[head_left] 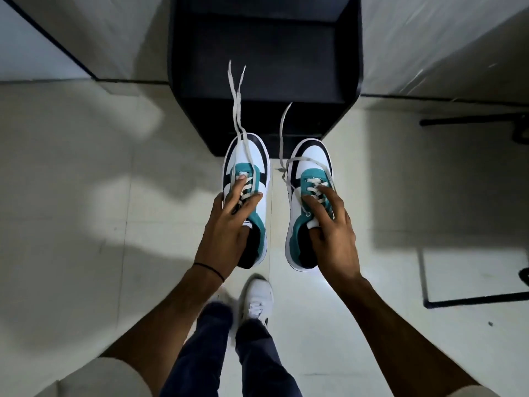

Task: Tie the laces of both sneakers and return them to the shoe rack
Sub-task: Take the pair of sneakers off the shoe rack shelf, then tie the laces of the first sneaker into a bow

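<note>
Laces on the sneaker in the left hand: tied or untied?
Untied. Both lace ends trail loose past the toe of the left sneaker, which the left hand grips; no bow shows.

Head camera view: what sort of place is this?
Probably an indoor hallway or entry area: a black shoe rack against the wall, a pale tiled floor, and sneakers with loose laces.

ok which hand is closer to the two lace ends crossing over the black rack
Left. The left hand grips the left sneaker those lace ends trail from, directly behind them; the right hand grips the right sneaker, off to their right and further away.
</note>
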